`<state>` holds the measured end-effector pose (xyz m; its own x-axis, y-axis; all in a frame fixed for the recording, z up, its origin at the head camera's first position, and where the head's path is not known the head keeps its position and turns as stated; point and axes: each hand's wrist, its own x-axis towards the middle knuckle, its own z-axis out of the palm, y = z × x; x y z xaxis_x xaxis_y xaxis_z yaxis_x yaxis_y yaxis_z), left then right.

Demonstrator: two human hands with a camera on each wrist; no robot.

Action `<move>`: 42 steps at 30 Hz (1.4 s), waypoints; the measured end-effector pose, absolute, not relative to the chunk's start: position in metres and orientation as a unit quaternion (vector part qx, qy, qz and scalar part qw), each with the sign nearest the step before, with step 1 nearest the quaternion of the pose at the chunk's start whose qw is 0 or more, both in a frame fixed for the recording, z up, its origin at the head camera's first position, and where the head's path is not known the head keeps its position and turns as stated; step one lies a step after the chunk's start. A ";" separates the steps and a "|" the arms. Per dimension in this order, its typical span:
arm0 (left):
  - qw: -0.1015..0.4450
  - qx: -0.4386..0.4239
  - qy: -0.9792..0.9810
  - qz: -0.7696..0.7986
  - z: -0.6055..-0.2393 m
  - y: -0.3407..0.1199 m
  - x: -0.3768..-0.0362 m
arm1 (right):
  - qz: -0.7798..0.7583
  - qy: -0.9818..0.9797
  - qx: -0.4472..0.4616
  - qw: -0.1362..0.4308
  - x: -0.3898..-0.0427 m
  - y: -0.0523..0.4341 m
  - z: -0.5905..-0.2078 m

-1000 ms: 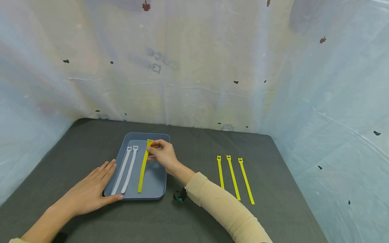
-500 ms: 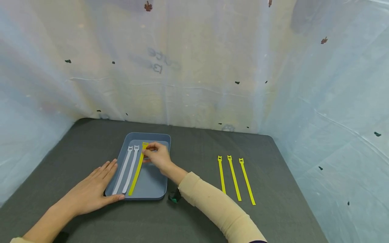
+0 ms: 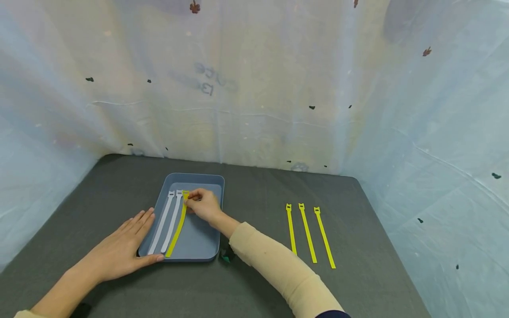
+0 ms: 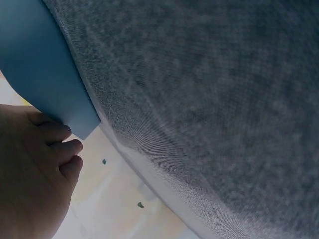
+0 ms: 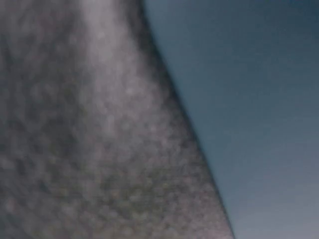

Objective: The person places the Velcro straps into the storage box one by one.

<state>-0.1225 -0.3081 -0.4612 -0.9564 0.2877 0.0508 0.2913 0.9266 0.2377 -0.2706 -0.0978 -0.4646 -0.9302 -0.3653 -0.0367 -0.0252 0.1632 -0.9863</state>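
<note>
A blue-grey tray (image 3: 200,236) stands on the dark tabletop. Two white hook-and-loop cable ties, one nearer the left wall (image 3: 162,221) and its neighbour (image 3: 172,223), lie side by side in it. Just right of them my right hand (image 3: 207,206) pinches a yellow cable tie (image 3: 176,235) near its slotted head; the strip bends slightly, its tail at the tray's near end. My left hand (image 3: 119,247) rests with straight fingers along the tray's left edge, thumb at the near left corner. The left wrist view shows that hand (image 4: 32,169) against the tray's outer wall (image 4: 60,74).
Three more yellow cable ties, a left (image 3: 291,229), a middle (image 3: 308,234) and a right one (image 3: 325,238), lie in a row right of the tray; my right forearm passes close before them. A pale plastic sheet (image 3: 258,88) hangs behind the table. The right wrist view shows only cloth and tray wall (image 5: 249,124).
My right hand has moved left with the yellow cable tie, from the tray's middle to beside the white ones, and slightly toward me. The left hand has stayed on the tray edge.
</note>
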 end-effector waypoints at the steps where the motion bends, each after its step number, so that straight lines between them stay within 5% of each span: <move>1: 0.007 -0.147 -0.981 -0.123 -0.461 -0.308 -0.122 | -0.626 0.757 -0.132 0.133 -0.271 -0.098 -0.465; 42: -0.002 -0.139 -0.982 -0.130 -0.459 -0.304 -0.115 | -0.468 0.864 -0.159 0.093 -0.292 -0.106 -0.478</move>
